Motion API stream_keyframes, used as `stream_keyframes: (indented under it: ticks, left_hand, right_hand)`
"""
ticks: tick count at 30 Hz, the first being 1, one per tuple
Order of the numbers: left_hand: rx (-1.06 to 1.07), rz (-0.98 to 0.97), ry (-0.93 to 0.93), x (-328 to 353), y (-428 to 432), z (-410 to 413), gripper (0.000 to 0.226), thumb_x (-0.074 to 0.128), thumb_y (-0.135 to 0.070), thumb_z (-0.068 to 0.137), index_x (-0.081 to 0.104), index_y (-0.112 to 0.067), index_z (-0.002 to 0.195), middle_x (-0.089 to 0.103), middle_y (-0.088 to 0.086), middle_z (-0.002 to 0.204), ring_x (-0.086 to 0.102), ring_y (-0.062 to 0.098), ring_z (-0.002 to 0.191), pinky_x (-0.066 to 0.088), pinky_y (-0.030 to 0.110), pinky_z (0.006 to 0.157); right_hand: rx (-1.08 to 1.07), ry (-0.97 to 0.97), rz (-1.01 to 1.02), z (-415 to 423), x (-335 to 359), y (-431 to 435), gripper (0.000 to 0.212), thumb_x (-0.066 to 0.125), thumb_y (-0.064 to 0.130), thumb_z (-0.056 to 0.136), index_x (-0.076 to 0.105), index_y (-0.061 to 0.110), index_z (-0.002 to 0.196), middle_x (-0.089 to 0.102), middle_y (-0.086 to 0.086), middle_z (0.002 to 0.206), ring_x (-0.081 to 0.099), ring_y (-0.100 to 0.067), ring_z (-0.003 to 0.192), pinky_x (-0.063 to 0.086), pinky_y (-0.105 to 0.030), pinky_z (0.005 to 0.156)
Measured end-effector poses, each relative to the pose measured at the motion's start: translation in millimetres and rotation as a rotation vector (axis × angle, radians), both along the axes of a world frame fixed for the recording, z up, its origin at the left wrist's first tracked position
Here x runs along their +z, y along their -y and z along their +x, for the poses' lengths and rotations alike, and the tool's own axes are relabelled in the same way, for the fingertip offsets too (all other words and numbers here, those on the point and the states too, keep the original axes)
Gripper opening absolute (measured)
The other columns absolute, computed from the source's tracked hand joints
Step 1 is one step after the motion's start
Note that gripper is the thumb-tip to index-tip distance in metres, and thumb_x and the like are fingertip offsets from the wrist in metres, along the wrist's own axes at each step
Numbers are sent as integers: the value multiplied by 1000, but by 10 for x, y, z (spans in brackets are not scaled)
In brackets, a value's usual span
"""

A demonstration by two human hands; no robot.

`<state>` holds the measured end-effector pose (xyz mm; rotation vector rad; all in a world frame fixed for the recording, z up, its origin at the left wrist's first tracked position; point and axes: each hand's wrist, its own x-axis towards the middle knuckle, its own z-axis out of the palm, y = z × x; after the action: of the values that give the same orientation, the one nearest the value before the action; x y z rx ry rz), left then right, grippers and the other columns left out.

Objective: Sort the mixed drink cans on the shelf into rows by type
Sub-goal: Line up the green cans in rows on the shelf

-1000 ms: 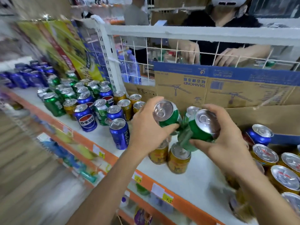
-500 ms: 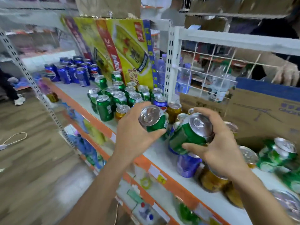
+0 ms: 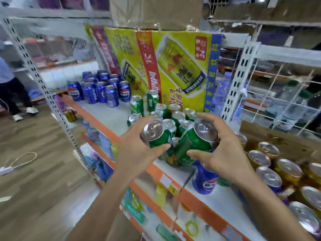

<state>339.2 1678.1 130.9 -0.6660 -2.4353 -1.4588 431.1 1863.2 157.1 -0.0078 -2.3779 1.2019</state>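
White shelf (image 3: 107, 117) boards run past the yellow carton (image 3: 175, 66), my landmark. Left of it the blue cans (image 3: 104, 89) stand grouped, and in front of it the green cans (image 3: 156, 108) cluster. My left hand (image 3: 137, 153) grips a green can (image 3: 156, 136) and my right hand (image 3: 225, 153) grips a second green can (image 3: 194, 143), both just before that cluster. Right of the carton, gold cans (image 3: 278, 167) and a stray blue can (image 3: 205, 180) (under my right palm) sit mixed, so I'd judge about half is left.

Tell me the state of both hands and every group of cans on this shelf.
Left hand: grips green can.
Right hand: grips second green can.
Green can: tilted, in the air.
Second green can: tilted, in the air.
Shelved green cans: upright, clustered.
Far blue cans: upright, clustered.
Front blue can: upright, near the front edge.
Gold cans: upright, clustered.
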Motion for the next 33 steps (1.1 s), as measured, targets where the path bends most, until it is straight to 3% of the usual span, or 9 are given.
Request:
stream_keyframes:
  ticks: [2,6,12,16,20,23,27,31,33]
  left_hand:
    - [23,8,-17,35,9,-131,66,88,-36,58,54,-39,115,63,-13,112,63,10,101,54,35,86]
    - [73,-6,-20,129,101,-427,64,86,-41,57,51,-44,111,58,-26,98,59,-6,88,45,7,75]
    - [126,-12,-12,225,212,-1058,63,84,-41,61,48,-46,111,51,-32,91,58,2,84,47,24,78]
    - [96,11,-18,236,228,-1795,71,85,-42,60,53,-33,123,60,-18,108,58,5,93,46,23,83]
    - [-2,-148,-9,204,191,-2423,72,86,-40,60,55,-29,124,60,-14,104,54,6,87,39,19,77]
    - [-135,-270,-19,133,107,-2796,70,86,-40,61,55,-30,123,65,-7,112,58,14,94,42,22,77]
    - [-303,-472,-9,9,-83,-3102,71,85,-44,60,54,-30,123,65,-5,115,61,20,103,50,31,82]
    - [-465,-646,3,-213,-178,-3267,66,79,-52,53,54,-34,111,61,-8,106,59,18,98,49,30,76]
    - [-519,-684,6,-301,-207,-3302,69,78,-55,52,53,-33,112,60,-6,106,58,19,100,49,30,77]
  right_hand:
    - [-9,-8,-10,-162,42,-19,76,87,16,62,42,50,113,46,33,115,49,20,95,40,-1,77]
    - [-72,-46,-14,-531,124,-63,79,87,16,61,44,39,123,44,36,108,44,28,94,37,4,77]
    - [-147,-38,-14,-1136,181,-40,74,87,19,62,44,36,120,43,34,105,42,30,90,35,4,73]
    - [-219,-39,-2,-1625,211,40,69,86,23,64,42,33,117,43,35,103,43,28,90,34,6,72]
    - [-327,1,7,-2210,258,178,74,85,28,66,42,25,126,47,20,114,50,1,104,37,-3,77]
    - [-390,57,74,-2702,232,268,76,85,30,66,41,20,127,46,13,115,47,-4,106,36,-12,81]
    - [-395,144,165,-3214,37,288,73,86,29,65,43,18,123,48,8,112,46,-6,102,30,-10,76]
    - [-396,330,277,-3532,-160,208,76,83,31,66,37,19,125,48,-4,127,50,-22,114,44,-36,92]
    - [-401,435,380,-3642,-223,191,75,82,32,68,36,18,125,46,-7,128,51,-28,114,46,-41,90]
